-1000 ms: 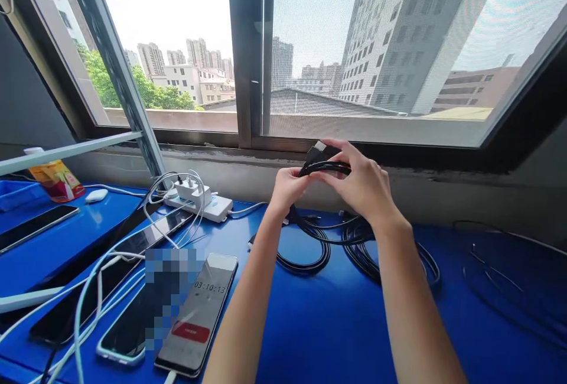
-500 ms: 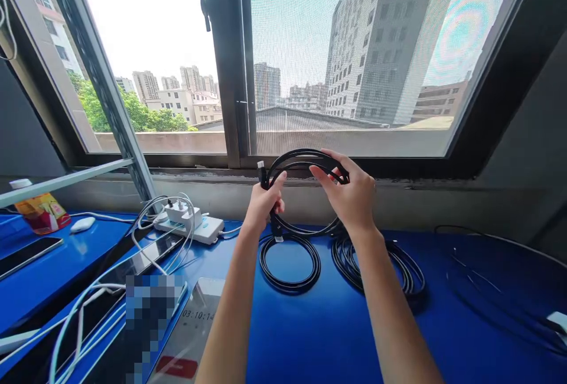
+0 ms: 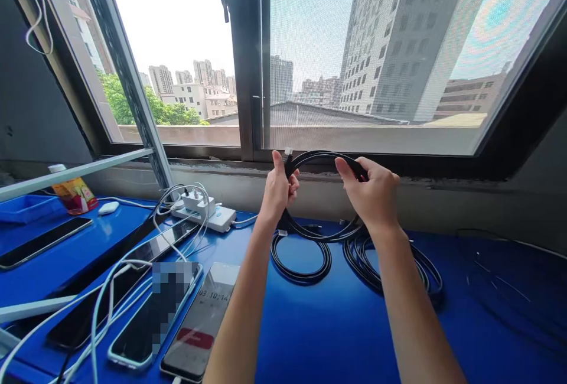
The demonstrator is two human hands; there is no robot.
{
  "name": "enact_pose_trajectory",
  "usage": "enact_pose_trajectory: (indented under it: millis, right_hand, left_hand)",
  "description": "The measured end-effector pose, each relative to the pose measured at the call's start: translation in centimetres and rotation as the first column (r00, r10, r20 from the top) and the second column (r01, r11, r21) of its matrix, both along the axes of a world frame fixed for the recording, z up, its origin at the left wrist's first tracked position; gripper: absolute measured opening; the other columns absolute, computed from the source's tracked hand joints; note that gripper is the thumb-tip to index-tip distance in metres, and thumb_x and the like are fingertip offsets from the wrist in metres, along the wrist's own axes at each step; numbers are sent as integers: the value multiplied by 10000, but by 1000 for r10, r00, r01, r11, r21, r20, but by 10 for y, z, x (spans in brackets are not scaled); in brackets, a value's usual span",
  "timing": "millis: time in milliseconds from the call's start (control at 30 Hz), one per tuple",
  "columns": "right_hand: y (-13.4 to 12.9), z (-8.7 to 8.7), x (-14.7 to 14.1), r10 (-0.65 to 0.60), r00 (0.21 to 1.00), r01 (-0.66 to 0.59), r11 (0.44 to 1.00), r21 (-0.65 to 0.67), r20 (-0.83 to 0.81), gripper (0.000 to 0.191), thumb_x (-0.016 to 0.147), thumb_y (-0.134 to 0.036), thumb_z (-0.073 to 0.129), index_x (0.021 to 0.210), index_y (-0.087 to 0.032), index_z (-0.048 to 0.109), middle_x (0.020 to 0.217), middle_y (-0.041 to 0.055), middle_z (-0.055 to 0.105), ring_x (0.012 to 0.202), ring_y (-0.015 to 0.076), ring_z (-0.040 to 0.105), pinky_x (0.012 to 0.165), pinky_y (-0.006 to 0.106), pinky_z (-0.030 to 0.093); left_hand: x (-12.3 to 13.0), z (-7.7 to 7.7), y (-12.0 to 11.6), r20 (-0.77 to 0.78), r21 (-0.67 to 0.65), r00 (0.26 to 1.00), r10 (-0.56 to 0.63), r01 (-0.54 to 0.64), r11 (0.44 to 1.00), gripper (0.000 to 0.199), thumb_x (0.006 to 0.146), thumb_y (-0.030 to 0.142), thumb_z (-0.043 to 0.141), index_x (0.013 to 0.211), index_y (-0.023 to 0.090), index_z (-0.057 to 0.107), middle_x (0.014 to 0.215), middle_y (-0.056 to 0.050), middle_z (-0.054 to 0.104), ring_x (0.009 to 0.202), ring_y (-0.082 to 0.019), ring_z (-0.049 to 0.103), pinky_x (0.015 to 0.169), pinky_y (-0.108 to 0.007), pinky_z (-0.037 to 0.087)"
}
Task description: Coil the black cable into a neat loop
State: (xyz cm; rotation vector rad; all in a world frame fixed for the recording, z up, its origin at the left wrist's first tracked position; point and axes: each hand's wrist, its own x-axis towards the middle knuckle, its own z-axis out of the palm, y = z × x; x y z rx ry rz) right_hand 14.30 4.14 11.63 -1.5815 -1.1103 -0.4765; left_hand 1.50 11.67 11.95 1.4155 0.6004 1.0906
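A black cable, wound into a loop, is held up above the blue table between both hands. My left hand is closed round the loop's left side, thumb pointing up, with a light-tipped connector sticking up beside it. On the loop's right side, my right hand pinches the strands between thumb and fingers. Below the held loop lies a smaller black cable coil. A thicker pile of coiled black cable rests to its right, partly hidden by my right forearm.
Left of my arms lie several phones, including one with a timer screen and one in a light-blue case. White cables tangle round a power strip. A metal frame stands before the window. Thin wires lie far right.
My right hand has closed from a loose, spread grip to a firm pinch on the cable loop. The loop looks flatter. The camera view has turned slightly left.
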Motion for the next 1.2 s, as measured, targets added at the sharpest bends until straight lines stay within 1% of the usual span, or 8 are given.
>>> enact_pose_trajectory:
  millis: [133,200,300,433,567,833,1000,1200]
  right_hand:
    - [5,-6,0,118,990,-132,960,-248,-71,531,757,-713,488,561,-221,533,554,39,602,496,189,543,535,303,378]
    - [8,-9,-4,210,975,-221,939,-264,-67,439,759,-646,542,853,-238,673,726,33,675,563,189,587,585,315,413]
    - [12,-11,-18,384,923,-383,901,-205,-32,447,809,-570,533,1155,-299,620,928,21,692,727,193,630,664,324,458]
    - [14,-8,-29,516,856,-513,841,-174,-28,278,823,-482,559,965,-275,678,990,20,678,888,203,617,722,320,475]
    - [12,-6,-24,592,797,-604,787,-125,-121,253,690,-421,710,846,-222,700,989,41,674,945,221,608,716,312,480]
    - [-1,3,-24,608,793,-606,792,-77,16,364,673,-359,735,1016,-239,711,1021,40,666,913,212,609,673,300,484]
    - [-6,6,-22,602,795,-587,793,-161,67,215,709,-350,715,897,-247,728,949,33,684,900,222,618,745,333,497]
    - [5,-2,-18,388,919,-387,922,-33,63,134,724,-308,705,828,-226,725,951,46,686,834,212,617,660,320,490]
  left_hand:
    - [-1,-3,7,-64,34,989,133,-131,991,492,957,433,354,541,177,413,396,80,324,319,-27,265,350,-162,195]
    - [-4,-5,9,-140,44,989,51,-45,998,447,914,395,472,533,169,421,405,92,299,327,-16,251,354,-158,169]
    - [-9,-5,8,-215,70,970,-109,127,990,446,774,479,643,527,151,468,426,97,286,355,-10,273,362,-154,153]
    - [-15,-2,5,-159,58,958,-241,252,966,424,641,501,767,732,143,557,480,85,412,368,-19,354,352,-143,178]
    - [-19,2,2,-189,-5,930,-317,322,947,408,814,567,573,846,160,563,486,47,471,343,-33,366,328,-144,164]
    - [-21,5,0,-155,-5,937,-313,316,949,457,852,593,493,938,164,627,466,43,407,342,-25,285,328,-153,130]
    - [-21,6,2,-177,-41,947,-269,266,963,414,915,510,434,892,148,634,479,26,434,336,-14,233,327,-172,115]
    - [-17,2,7,-279,31,955,-100,113,993,424,909,503,443,718,152,586,441,19,496,377,-53,426,395,-156,291]
